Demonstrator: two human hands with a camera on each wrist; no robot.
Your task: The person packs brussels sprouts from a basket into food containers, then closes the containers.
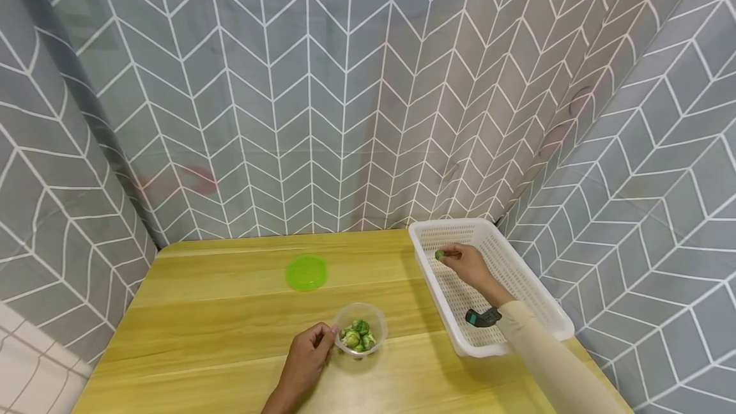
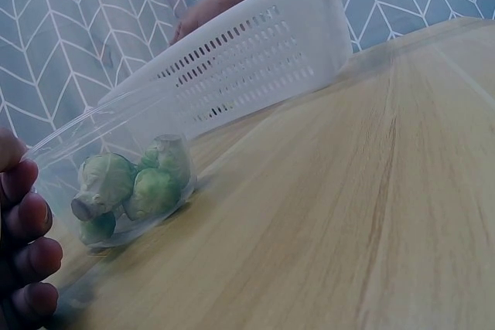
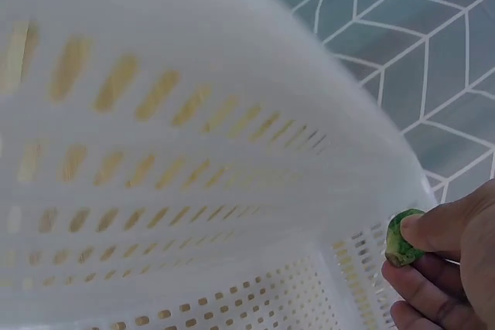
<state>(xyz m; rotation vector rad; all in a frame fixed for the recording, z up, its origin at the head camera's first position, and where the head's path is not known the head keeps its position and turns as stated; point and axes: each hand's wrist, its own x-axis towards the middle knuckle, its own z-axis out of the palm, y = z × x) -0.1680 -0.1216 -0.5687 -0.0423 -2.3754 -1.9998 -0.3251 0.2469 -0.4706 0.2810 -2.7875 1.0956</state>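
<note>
A person's right hand [image 1: 468, 266] pinches a single green Brussels sprout [image 3: 404, 236] between thumb and fingertips above the white perforated basket [image 1: 513, 255], which stands in the lower right of the head view on a wood-grained table [image 1: 224, 312]. The sprout shows near the basket's upper left corner in that view; in the right wrist view, it sits at the lower right of the frame, the thumb pressed to its upper side and the fingers curled beneath. At the lower centre of the head view, the left hand [image 1: 307, 353], fingers bent, grips the left rim of a clear plastic bowl [image 1: 376, 319], which rests upright on the table. Several more sprouts [image 1: 358, 336] lie heaped in the bottom of the bowl, seen through its side in the left wrist view. A round, bright green lid [image 1: 306, 273] lies flat on the table above and to the left of the bowl in the head view, apart from both hands. A dark band [image 1: 484, 317] with a teal patch shows at the right wrist, beside a cream sleeve [image 1: 560, 360]. Grey curtains [image 1: 324, 94] patterned with white chevron lines fill the upper frame.
</note>
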